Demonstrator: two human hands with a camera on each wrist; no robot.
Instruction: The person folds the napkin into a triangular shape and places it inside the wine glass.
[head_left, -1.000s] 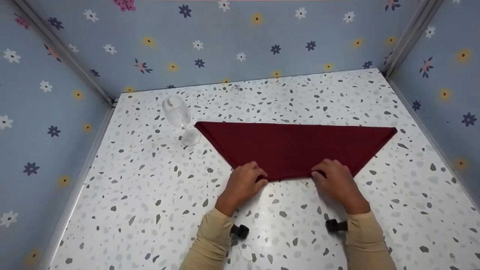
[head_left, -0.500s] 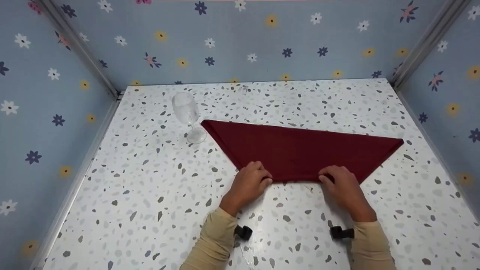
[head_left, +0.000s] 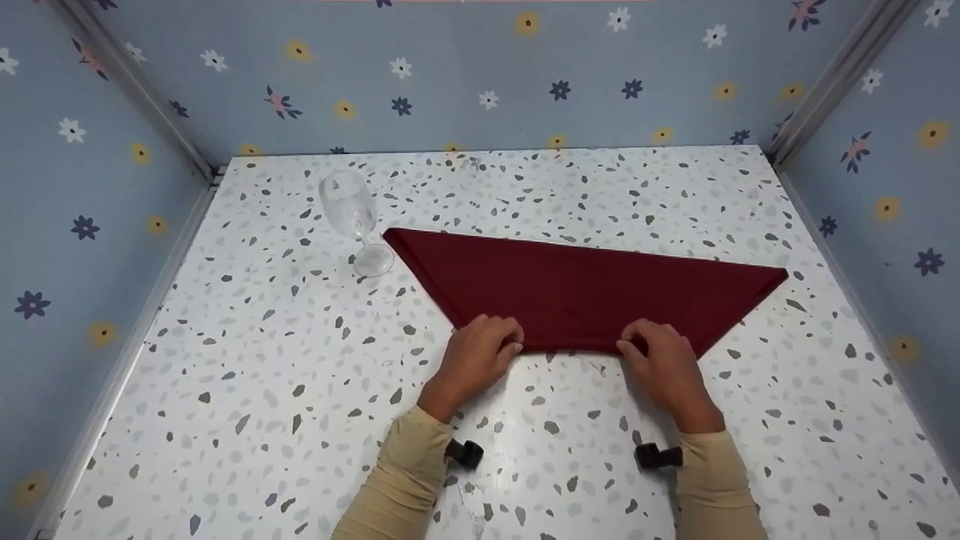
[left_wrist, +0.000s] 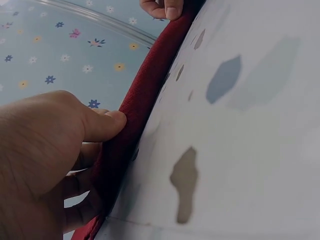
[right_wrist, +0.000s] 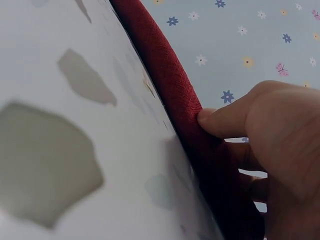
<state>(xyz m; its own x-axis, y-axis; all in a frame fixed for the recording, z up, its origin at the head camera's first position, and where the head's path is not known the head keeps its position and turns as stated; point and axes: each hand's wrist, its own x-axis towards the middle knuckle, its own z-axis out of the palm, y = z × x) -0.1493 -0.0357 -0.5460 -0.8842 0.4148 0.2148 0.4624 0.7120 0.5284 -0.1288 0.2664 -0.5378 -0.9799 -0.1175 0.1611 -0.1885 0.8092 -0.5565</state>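
A dark red cloth napkin [head_left: 577,292] lies flat on the speckled table, folded into a wide trapezoid with its short side towards me. My left hand [head_left: 484,356] pinches the left end of that short near edge. At its right end my right hand [head_left: 664,364] does the same. In the left wrist view the thumb of the left hand [left_wrist: 50,145] presses on the thick rolled edge of the napkin [left_wrist: 137,102], its fingers curled beyond. The right wrist view has the right thumb [right_wrist: 220,120] on the rolled edge, fingers partly hidden behind it.
A clear stemmed glass [head_left: 351,210] stands left of the napkin, its foot close to the napkin's far left corner. Flower-patterned walls [head_left: 480,67] border the white speckled table [head_left: 262,337] at the back and both sides.
The head view has shifted and turned a little. Both hands keep their hold on the near edge, and the napkin and glass stay in place on the table.
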